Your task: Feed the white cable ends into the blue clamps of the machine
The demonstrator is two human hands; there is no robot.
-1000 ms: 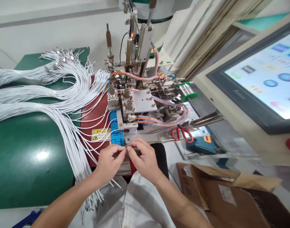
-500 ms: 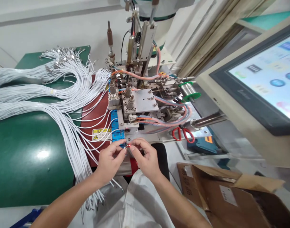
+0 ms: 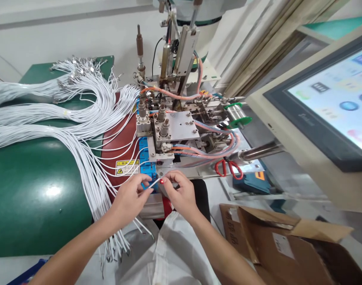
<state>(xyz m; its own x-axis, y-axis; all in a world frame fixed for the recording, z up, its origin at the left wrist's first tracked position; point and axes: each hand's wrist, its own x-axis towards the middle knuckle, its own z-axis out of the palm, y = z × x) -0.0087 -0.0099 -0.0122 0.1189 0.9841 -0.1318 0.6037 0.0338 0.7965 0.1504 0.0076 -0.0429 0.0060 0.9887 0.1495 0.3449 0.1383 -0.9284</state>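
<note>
Green worktop [image 3: 35,198] lay left of the fingers, and the bundle of white cables [image 3: 80,146] across it seemed the largest risk: strands trailing by the left hand [image 3: 129,199] could have caught on the wrist and tugged others from the blue fixture [image 3: 146,162] just beyond the fingertips. The left fingers were narrow, pinching a single white cable [image 3: 154,183] whose end reached the right hand [image 3: 182,194]; whether the right fingers gripped or merely touched it, I could not tell. A loose pinch might have let that end slip or twist. By size, there were bundled strands too many to count, one machine [image 3: 181,124] beyond the fingers, one open carton [image 3: 299,253] and one screen [image 3: 332,99] to their right, two hands, one spool [image 3: 237,114], one pair of scissors [image 3: 234,169], one held cable and one red glow [image 3: 161,181]
</note>
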